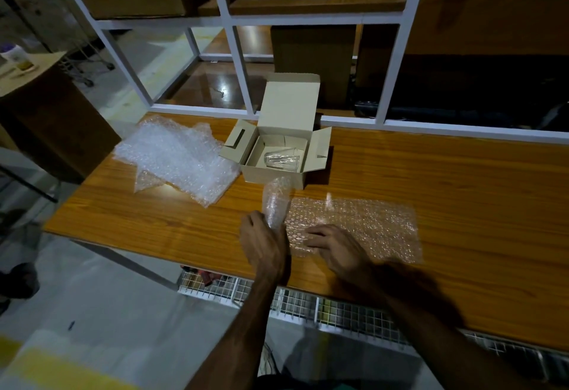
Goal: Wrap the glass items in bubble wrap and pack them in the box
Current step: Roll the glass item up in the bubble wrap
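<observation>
My left hand [263,243] curls round the near end of a clear glass tumbler already rolled in bubble wrap [276,205], tilting it up off the surface so the loose wrap at the far end stands free. It seems I hold it this way to keep the roll from springing open. My right hand [334,243] rests with relaxed fingers on the near left corner of a flat transparent sheet of bubble wrap [354,225], holding nothing; I judge it pins the sheet so it stays spread and ready for the next glass.

That sheet lies on the orange-brown wooden surface [431,180], just right of the wrapped tumbler and near its front edge, within easy reach of both hands.

Just beyond the tumbler stands the small open beige cardboard box [277,155], its lid tipped back and side flaps spread so the mouth is free for packing. Inside lies a bare clear drinking glass [281,160] on its side, not yet wrapped as far as I can tell.

To the left of the box is a crumpled heap of spare clear bubble wrap sheets [178,158], kept beside the box yet out of the working space. Behind the surface rises a white metal frame shelf [234,20] with brown cartons.
</observation>
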Motion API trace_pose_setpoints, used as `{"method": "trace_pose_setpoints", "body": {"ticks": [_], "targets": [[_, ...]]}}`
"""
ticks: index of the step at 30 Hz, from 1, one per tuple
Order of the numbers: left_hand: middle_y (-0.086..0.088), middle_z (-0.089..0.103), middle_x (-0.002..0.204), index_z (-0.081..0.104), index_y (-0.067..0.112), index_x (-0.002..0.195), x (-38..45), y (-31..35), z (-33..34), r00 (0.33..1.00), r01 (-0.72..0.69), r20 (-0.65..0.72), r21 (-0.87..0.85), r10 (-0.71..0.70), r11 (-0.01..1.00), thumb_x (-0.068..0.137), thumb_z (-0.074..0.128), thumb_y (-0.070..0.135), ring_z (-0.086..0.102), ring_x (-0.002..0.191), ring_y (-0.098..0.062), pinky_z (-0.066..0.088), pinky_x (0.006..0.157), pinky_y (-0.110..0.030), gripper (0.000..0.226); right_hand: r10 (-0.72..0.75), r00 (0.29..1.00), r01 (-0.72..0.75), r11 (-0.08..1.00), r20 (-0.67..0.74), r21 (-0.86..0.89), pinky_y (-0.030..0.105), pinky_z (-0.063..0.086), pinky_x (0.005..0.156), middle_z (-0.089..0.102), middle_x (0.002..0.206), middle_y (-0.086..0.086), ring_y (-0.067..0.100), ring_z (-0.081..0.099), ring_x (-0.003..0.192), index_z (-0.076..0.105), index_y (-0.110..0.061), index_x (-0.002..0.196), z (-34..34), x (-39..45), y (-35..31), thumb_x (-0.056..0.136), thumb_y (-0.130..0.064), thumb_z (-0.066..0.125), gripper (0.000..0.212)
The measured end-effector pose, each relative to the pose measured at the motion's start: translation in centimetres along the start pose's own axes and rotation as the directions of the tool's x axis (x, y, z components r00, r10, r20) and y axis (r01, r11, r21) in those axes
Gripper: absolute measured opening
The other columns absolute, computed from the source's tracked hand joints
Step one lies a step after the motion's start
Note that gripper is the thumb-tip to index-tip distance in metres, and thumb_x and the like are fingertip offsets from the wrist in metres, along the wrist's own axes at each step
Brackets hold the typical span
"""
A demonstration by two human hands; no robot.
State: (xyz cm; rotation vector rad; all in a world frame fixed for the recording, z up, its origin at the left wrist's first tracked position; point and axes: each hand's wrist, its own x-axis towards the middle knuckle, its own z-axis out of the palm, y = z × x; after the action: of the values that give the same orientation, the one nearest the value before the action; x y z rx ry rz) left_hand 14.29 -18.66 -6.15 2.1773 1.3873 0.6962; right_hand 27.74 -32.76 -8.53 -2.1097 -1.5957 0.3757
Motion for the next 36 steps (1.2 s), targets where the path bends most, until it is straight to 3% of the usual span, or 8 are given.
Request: {"method": "trace_pose_setpoints", "body": {"ticks": [4, 12, 18, 21, 25, 30, 32, 36], "targets": [[-0.01, 0.059, 0.111, 0.064, 0.005, 0.116, -0.8, 0.6, 0.1, 0.999, -0.04, 0.001, 0.04, 0.04, 0.998, 0.08, 0.09, 0.031, 0.049, 0.094, -0.017, 0.043, 0.077, -0.03, 0.052, 0.06, 0.99, -0.064, 0.997, -0.124, -0.03, 0.026, 0.027, 0.106, 0.064, 0.141, -0.007, 0.014, 0.052, 0.132, 0.077, -0.027, 0.123, -0.4, -1.2, -0.1, 0.101, -0.027, 0.064, 0.026], [-0.012, 0.058, 0.115, 0.059, 0.011, 0.129, -1.2, -1.5, 0.2, 0.934, -0.354, 0.07, 0.29, 0.35, 0.889, 0.106, 0.053, 0.042, 0.051, 0.096, -0.023, 0.049, 0.08, -0.042, 0.038, 0.068, 0.995, -0.071, 0.997, -0.079, -0.027, 0.04, 0.039, 0.11, 0.062, 0.141, -0.011, 0.013, 0.05, 0.13, 0.074, -0.034, 0.125, -0.6, -1.1, 0.7, 0.1, -0.037, 0.064, 0.028], [-0.002, 0.053, 0.104, 0.051, 0.016, 0.111, -0.8, -0.3, 0.2, 0.974, -0.185, 0.119, -0.068, 0.192, 0.98, 0.105, 0.056, 0.024, 0.052, 0.086, -0.018, 0.056, 0.074, -0.041, 0.012, 0.022, 0.996, -0.032, 0.993, -0.082, -0.115, 0.036, 0.037, 0.102, 0.057, 0.142, -0.019, 0.01, 0.046, 0.127, 0.068, -0.039, 0.132, -0.9, -1.7, 1.1, 0.103, -0.035, 0.055, 0.032], [-0.006, 0.057, 0.116, 0.057, 0.015, 0.113, -0.7, 0.5, 0.6, 0.975, -0.165, 0.139, -0.08, 0.175, 0.983, 0.1, 0.066, 0.023, 0.051, 0.098, -0.017, 0.051, 0.083, -0.033, 0.017, 0.033, 0.996, -0.041, 0.994, -0.081, -0.098, 0.039, 0.043, 0.099, 0.06, 0.141, -0.019, 0.01, 0.048, 0.124, 0.07, -0.037, 0.129, -1.2, -2.1, 1.5, 0.103, -0.033, 0.055, 0.03], [-0.01, 0.062, 0.121, 0.067, 0.012, 0.107, -1.7, 0.5, 0.9, 0.945, -0.32, 0.086, 0.024, 0.317, 0.947, 0.092, 0.077, 0.018, 0.053, 0.105, -0.025, 0.054, 0.086, -0.043, 0.019, 0.066, 0.994, -0.066, 0.998, -0.084, 0.004, 0.028, 0.043, 0.098, 0.069, 0.129, -0.011, 0.009, 0.056, 0.118, 0.077, -0.027, 0.12, -1.6, -2.2, 2.2, 0.101, -0.021, 0.062, 0.025], [-0.004, 0.07, 0.117, 0.072, 0.017, 0.107, -2.5, -0.4, 1.3, 0.849, -0.523, 0.12, 0.041, 0.515, 0.851, 0.107, 0.048, 0.036, 0.052, 0.103, -0.019, 0.047, 0.084, -0.041, 0.031, 0.198, 0.975, -0.17, 0.958, -0.102, 0.233, 0.015, 0.044, 0.086, 0.073, 0.113, -0.007, -0.001, 0.062, 0.102, 0.077, -0.019, 0.118, -2.7, -3.2, 2.7, 0.103, -0.013, 0.059, 0.024], [-0.004, 0.071, 0.115, 0.072, 0.016, 0.109, -2.3, -0.3, 1.4, 0.836, -0.539, 0.12, 0.003, 0.535, 0.842, 0.102, 0.06, 0.025, 0.054, 0.103, -0.019, 0.048, 0.084, -0.04, 0.017, 0.174, 0.98, -0.151, 0.967, -0.096, 0.205, 0.019, 0.046, 0.091, 0.072, 0.115, -0.004, 0.006, 0.062, 0.105, 0.076, -0.017, 0.119, -3.0, -3.6, 2.9, 0.103, -0.013, 0.06, 0.023], [-0.002, 0.068, 0.109, 0.067, 0.018, 0.111, -2.1, 0.7, 1.4, 0.92, -0.34, 0.11, -0.25, 0.376, 0.906, 0.096, 0.066, 0.007, 0.063, 0.093, -0.019, 0.057, 0.072, -0.041, 0.018, 0.166, 0.982, -0.161, 0.985, -0.092, 0.059, 0.025, 0.043, 0.094, 0.062, 0.119, -0.009, 0.006, 0.051, 0.111, 0.074, -0.024, 0.121, -2.8, -4.8, 3.5, 0.102, -0.016, 0.059, 0.026]]}}
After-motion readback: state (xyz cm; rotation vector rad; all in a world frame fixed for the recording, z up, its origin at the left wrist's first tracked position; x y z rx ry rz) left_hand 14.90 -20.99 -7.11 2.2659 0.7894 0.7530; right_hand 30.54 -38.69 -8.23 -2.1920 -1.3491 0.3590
